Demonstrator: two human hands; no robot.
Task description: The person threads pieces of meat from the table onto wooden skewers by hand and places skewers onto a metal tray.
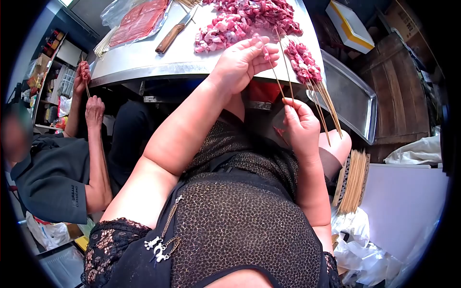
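Observation:
My left hand (246, 61) is closed over the table's front edge, its thumb and fingers pinched on a small piece of raw meat (267, 56) at the upper end of a bamboo skewer. Lower right, my right hand (302, 124) grips the bare ends of two bamboo skewers (289, 79) between thumb and fingers. One skewer runs up to my left hand; the other reaches the tabletop near the meat. Just right of them, several finished meat skewers (302, 62) lie with their bare sticks (327, 108) jutting past the edge.
Cut raw meat (245, 24) is heaped on the white table (139, 65). A wooden-handled knife (172, 36) and a bag of packed skewers (139, 21) lie left. A metal tray (357, 96) and bundled bare sticks (354, 185) are right. Another person (53, 173) sits left, holding a skewer.

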